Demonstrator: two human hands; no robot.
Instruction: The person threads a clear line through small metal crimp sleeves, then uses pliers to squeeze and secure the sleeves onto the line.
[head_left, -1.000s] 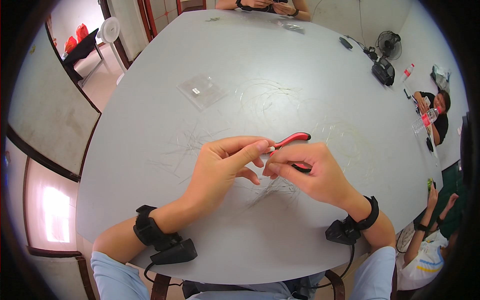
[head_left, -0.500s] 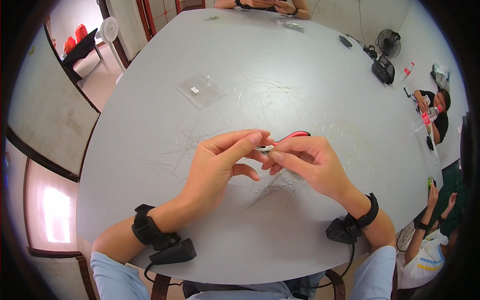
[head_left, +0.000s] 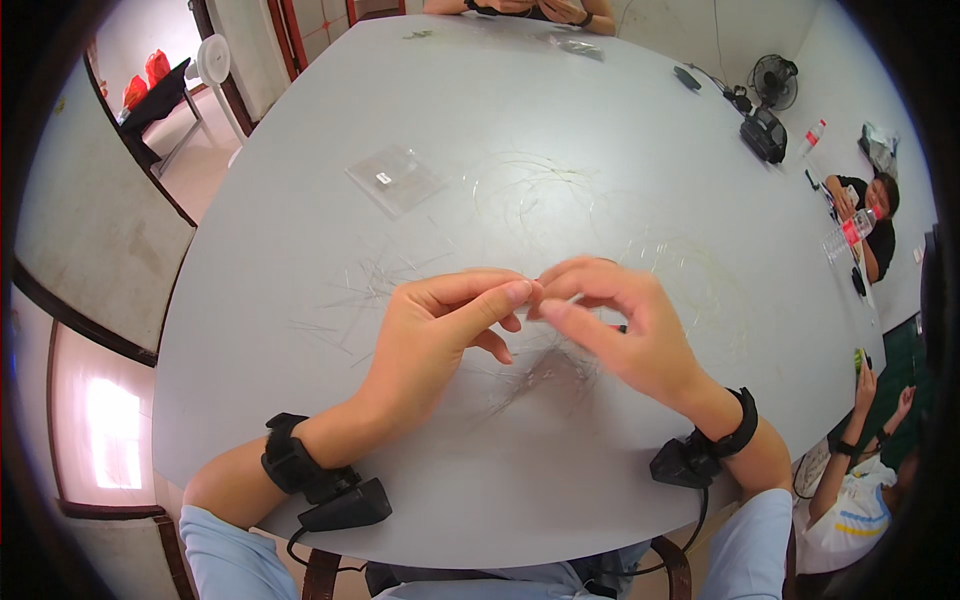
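Note:
My left hand (head_left: 430, 320) hovers over the middle of the table, thumb and forefinger pressed together. Whatever they pinch is too small to make out. Touching or nearly touching those fingertips is my right hand (head_left: 630, 325), its fingers curled and smeared by motion, so its grip is unclear. A small dark piece (head_left: 622, 328) shows by its palm; the rest is hidden. Below the hands lies a bundle of thin, hair-like wire or thread pieces (head_left: 545, 380). More thin straight pieces (head_left: 370, 280) are scattered to the left.
Clear flat plastic bags (head_left: 395, 180) lie beyond my left hand. Loose coils of thin, pale line (head_left: 545, 175) spread farther out, with more (head_left: 690, 275) on the right. A black case (head_left: 765, 135) and a bottle (head_left: 850, 235) stand at right. Other people sit around the table.
My right hand has shifted slightly and blurred, its fingers lifting. The red-handled tool seen behind the hands earlier is now almost wholly out of sight. My left fingertips have closed together.

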